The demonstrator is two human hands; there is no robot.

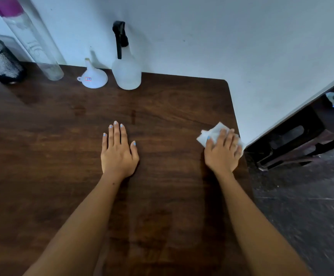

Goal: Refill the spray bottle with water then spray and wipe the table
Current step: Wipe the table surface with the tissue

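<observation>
No sleeves on me, both forearms bare to the frame edge, and light blue polish on my left hand [118, 154] and right hand [223, 154] nails.

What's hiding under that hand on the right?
A white tissue lies under the right hand, flat on the table by its edge. Part pokes out past the fingers; the rest is covered.

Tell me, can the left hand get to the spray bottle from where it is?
Probably yes. The left hand lies flat on the table, and only bare wood shows between it and the spray bottle by the wall. The funnel stands beside the bottle, not in the way.
</observation>
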